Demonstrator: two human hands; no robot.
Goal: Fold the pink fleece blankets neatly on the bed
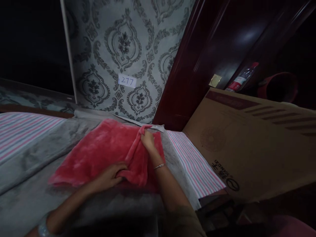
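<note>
A red plush cloth (96, 151) lies spread over a grey fleece blanket (32, 197). Its right part is lifted and folded in my hands. At the near edge of the fold, my left hand (115, 174) pinches the cloth between thumb and fingers. My right hand (148, 140) is closed on the far corner of the same fold, close to the wall. The fabric between the two hands hangs in a loose ridge. Some of the cloth under my right forearm is hidden.
A large cardboard box (247, 141) stands at the right, with a plastic bottle (239, 82) behind it. Striped fabric (195, 161) shows beside the blanket. A paper label (127, 80) reading 277 is on the patterned wall (123, 42). A dark screen (34, 42) is at upper left.
</note>
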